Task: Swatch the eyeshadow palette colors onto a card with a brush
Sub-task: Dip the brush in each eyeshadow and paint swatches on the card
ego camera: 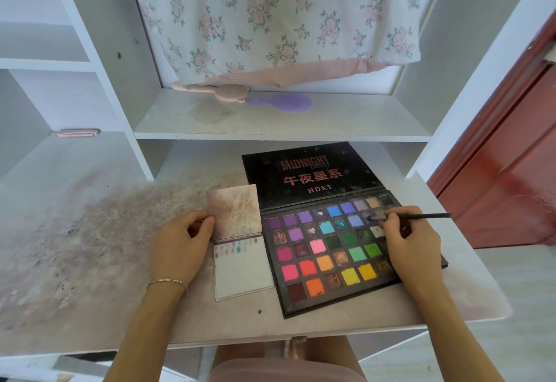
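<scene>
From the head view, the right hand (403, 237) pinches a brush (421, 216) in curled fingers, handle pointing right and tip dipped left into a dark pan near the far right of the open palette (328, 249) on the counter (90, 261). The card (242, 270), with a short row of swatches along its top edge, lies just left of the palette, so the loaded tip must travel left across the pans. The left hand (180, 246) is nearer it, its curled fingers gripping the edge of the stained flap above the card.
</scene>
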`<move>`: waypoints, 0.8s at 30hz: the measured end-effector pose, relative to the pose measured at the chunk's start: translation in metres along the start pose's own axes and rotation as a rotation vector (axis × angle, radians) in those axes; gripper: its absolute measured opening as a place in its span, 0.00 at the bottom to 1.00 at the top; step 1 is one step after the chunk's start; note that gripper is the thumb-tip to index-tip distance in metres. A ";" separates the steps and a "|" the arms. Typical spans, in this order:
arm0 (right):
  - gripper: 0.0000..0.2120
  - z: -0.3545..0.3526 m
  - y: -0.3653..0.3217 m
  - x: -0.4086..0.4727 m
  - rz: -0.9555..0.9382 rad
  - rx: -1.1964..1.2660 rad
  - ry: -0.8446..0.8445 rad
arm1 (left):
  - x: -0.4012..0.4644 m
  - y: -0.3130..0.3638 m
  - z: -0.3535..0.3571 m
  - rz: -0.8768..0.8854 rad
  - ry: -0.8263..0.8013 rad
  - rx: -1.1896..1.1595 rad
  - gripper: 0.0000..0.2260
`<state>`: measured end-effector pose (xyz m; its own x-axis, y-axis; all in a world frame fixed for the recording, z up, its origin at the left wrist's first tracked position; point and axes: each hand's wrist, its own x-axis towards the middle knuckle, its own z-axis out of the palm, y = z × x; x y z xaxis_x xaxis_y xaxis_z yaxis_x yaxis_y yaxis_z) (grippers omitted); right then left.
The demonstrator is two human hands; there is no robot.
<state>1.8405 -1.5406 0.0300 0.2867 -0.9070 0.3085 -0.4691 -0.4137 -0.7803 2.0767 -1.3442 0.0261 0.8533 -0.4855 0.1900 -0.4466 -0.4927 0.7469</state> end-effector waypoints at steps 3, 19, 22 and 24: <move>0.04 0.000 0.000 -0.001 -0.001 0.004 -0.008 | 0.000 0.000 0.000 0.001 -0.001 0.004 0.07; 0.08 0.005 -0.024 -0.015 -0.046 0.212 -0.102 | 0.000 0.000 0.000 0.016 0.003 0.003 0.07; 0.12 0.021 -0.043 -0.026 -0.067 0.298 -0.198 | 0.000 0.000 -0.001 0.019 0.006 0.003 0.06; 0.12 0.033 -0.055 -0.032 -0.075 0.336 -0.261 | 0.000 0.001 -0.001 0.020 0.009 0.006 0.06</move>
<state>1.8844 -1.4859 0.0451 0.5318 -0.8072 0.2563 -0.1534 -0.3894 -0.9082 2.0768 -1.3441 0.0269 0.8463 -0.4893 0.2107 -0.4657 -0.4873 0.7387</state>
